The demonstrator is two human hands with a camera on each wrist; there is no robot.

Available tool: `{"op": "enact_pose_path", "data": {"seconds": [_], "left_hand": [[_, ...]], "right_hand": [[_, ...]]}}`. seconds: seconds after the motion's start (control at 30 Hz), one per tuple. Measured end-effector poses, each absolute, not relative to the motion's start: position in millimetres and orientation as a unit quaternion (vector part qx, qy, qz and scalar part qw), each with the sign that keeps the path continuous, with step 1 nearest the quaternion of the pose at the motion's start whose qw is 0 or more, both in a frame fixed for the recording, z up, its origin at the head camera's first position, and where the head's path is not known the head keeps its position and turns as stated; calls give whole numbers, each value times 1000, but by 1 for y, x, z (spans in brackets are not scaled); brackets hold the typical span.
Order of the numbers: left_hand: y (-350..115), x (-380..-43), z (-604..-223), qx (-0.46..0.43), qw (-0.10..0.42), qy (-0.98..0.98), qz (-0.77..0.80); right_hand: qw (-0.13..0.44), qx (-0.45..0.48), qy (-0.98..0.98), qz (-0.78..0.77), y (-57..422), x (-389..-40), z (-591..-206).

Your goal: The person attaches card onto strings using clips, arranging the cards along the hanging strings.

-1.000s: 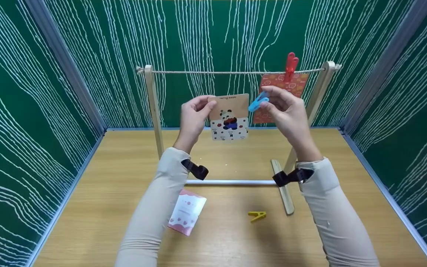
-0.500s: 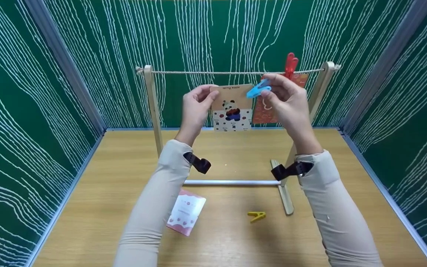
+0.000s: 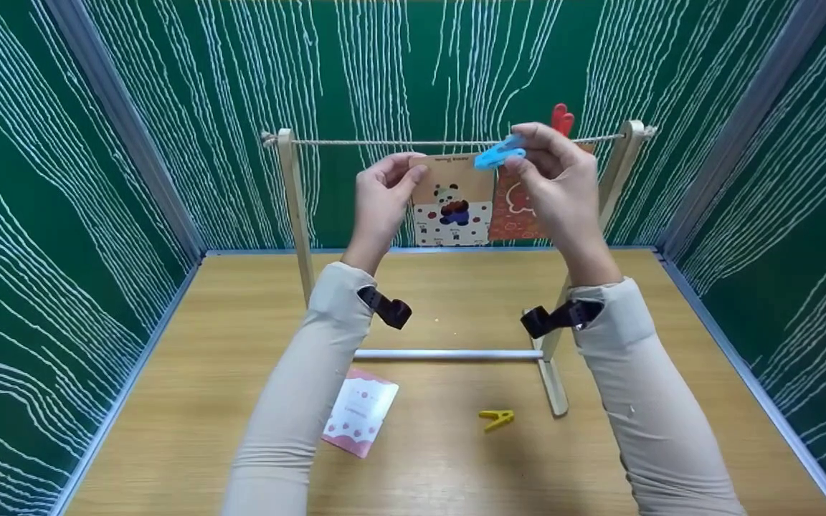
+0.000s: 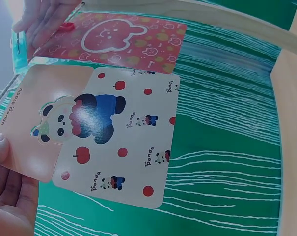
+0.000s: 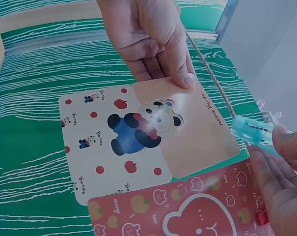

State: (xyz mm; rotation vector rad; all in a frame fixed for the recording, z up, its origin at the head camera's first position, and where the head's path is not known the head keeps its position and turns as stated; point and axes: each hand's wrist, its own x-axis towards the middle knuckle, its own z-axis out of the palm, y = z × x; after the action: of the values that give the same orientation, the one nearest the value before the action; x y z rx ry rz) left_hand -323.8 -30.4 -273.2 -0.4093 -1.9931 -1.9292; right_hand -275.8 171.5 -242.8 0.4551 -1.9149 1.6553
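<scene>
Between thumb and fingers my left hand (image 3: 384,197) pinches the upper left corner of a panda-print card (image 3: 452,204). The card hangs upright just under the rope (image 3: 363,142), its top edge close to it. My right hand (image 3: 563,183) pinches a light blue clothespin (image 3: 500,152), whose tip lies by the card's upper right corner. In the right wrist view the blue clothespin (image 5: 251,130) overlaps the rope (image 5: 209,71); whether it grips either is unclear. A red bunny-print card (image 3: 517,204) hangs beside the panda card under a red clothespin (image 3: 562,120), partly hidden by my right hand.
Wooden posts (image 3: 295,208) carry the rope at both ends, joined low down by a white bar (image 3: 449,354). A yellow clothespin (image 3: 497,419) and a pink-and-white card (image 3: 361,416) lie on the table (image 3: 442,459). Green walls with white streaks (image 3: 241,72) enclose it.
Both hands have risen, bringing the panda card and blue clothespin up to the rope. The clothespin has moved slightly left, over the card's upper right corner.
</scene>
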Motion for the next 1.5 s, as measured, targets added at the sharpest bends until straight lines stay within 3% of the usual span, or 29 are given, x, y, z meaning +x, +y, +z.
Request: {"op": "enact_pose_path", "data": {"seconds": [0.87, 1.5], "left_hand": [[-28, -324, -264, -146, 179, -706, -670], [-26, -321, -260, -150, 183, -707, -667]], "right_hand": [[359, 194, -713, 570, 158, -282, -225], [324, 190, -748, 547, 149, -291, -218]]}}
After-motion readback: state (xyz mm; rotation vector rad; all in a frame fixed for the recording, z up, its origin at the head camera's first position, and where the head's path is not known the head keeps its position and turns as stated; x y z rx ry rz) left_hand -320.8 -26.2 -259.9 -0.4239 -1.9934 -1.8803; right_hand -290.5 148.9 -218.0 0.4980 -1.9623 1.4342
